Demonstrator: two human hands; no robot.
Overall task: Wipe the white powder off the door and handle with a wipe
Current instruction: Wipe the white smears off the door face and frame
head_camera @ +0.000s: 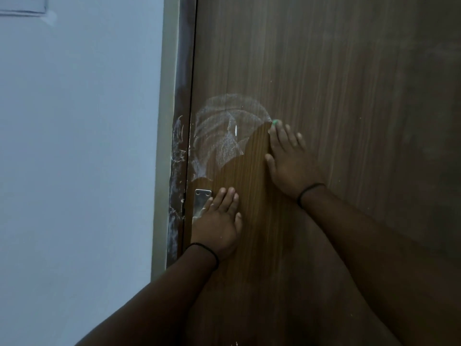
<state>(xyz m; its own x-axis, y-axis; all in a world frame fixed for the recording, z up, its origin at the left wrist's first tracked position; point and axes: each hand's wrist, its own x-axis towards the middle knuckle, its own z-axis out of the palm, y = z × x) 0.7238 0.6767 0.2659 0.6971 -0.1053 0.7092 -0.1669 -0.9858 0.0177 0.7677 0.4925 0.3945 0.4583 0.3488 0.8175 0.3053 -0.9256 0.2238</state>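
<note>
Two bare forearms are reaching up from the bottom of the view, each wearing one thin black band at the wrist, two bands in all. The left hand (pixel 219 221) is lying nearest, fingers straight and close together, pressing flat on the brown wooden door (pixel 336 83) and covering the lower part of the one metal handle plate (pixel 201 199); two screws are showing at the plate's top edge, and the handle itself is lying out of sight under the hand. Farther up, the right hand (pixel 289 158) is spreading flat against the door with fingers extended, and a small green bit of the wipe (pixel 275 122) is peeking out past its fingertips; the rest of the wipe is hiding beneath the palm. To the left of that hand, one large patch of white powder (pixel 224 136) is showing in curved smears, bordering a clean band of wood beside the hand. More powder is streaking the dark door frame (pixel 178 171) alongside. Beyond the frame, one pale wall (pixel 74 146) is filling the left side.
</note>
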